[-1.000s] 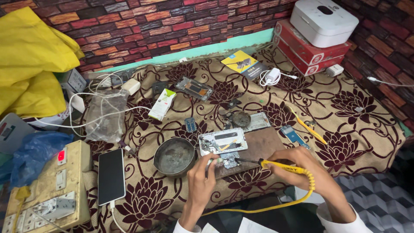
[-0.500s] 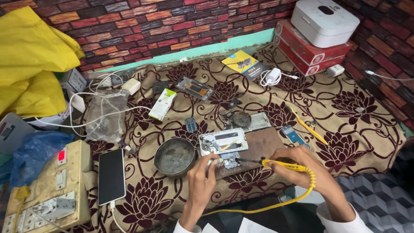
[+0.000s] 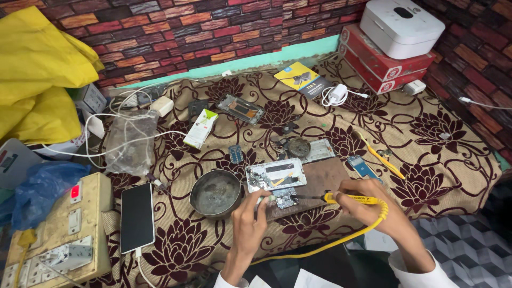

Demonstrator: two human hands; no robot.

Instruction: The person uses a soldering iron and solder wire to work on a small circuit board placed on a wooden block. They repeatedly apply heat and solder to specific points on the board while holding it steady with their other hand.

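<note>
Just small circuit board [image 3: 284, 199], components exposed

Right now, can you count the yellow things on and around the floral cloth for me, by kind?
Yellow-handled soldering iron with its yellow cord, held in the right hand: 1
Yellow plastic tweezers lying on the floral cloth: 1
Crumpled yellow fabric bag at the left edge: 1
Small yellow and black printed card near the brick wall: 1
Total: 4

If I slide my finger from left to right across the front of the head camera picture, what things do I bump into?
Switch board → phone → round metal bowl → left hand → small circuit board → yellow soldering iron → right hand.
</note>
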